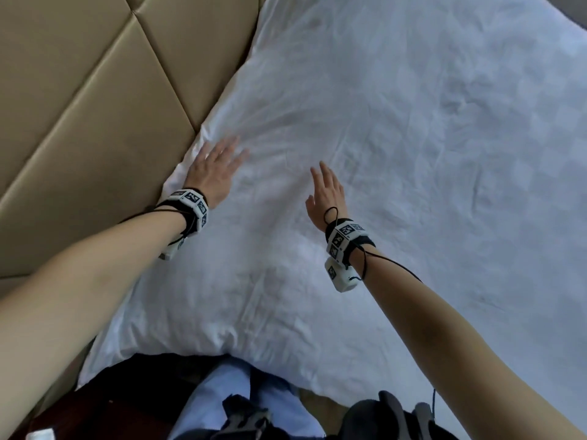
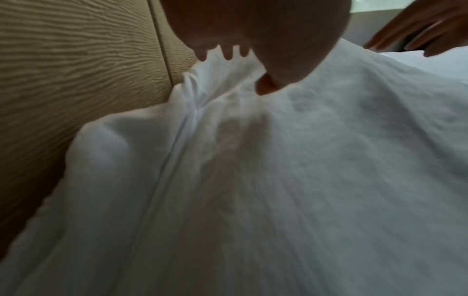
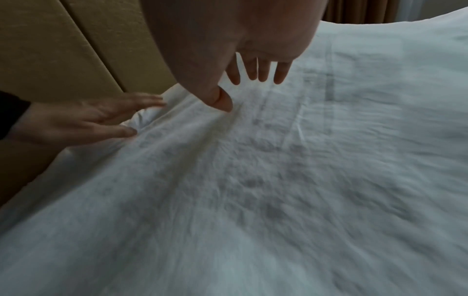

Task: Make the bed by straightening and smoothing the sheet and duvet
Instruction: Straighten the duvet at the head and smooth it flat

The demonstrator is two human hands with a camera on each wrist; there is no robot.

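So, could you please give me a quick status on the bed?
Left hand flat on duvet by headboard. Right hand open. Creases remain.

A bed covered by a white duvet [image 1: 397, 128], wrinkled with creases fanning across its surface and a faint checked weave. Its edge is pushed up against a tan padded headboard [image 1: 79, 100]. Two flat hands lie on the duvet near that edge.
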